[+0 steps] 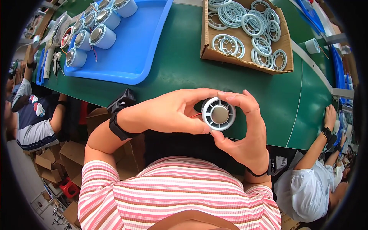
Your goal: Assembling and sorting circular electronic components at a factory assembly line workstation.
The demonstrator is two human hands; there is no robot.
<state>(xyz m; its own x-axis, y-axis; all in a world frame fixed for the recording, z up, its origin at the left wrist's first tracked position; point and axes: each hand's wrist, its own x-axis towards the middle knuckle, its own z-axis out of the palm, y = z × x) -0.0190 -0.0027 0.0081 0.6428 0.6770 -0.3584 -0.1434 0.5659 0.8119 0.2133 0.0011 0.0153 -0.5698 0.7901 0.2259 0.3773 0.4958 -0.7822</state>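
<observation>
Between my two hands, above the near edge of the green table, is a round pale-blue fan housing [207,117] with a spoked ring and a silver motor disc facing up. My left hand [178,113] grips its left side, thumb at the lower rim and fingers over the top; a red wire shows beside that thumb. My right hand [249,124] pinches the ring at its upper and lower right with finger and thumb. The underside of the housing is hidden.
A blue tray [134,57] at the far left bears several similar housings with silver discs. A cardboard box [245,65] at the far right holds many loose pale-blue spoked rings. Co-workers sit at both sides, one person's arm [320,134] resting at the right table edge.
</observation>
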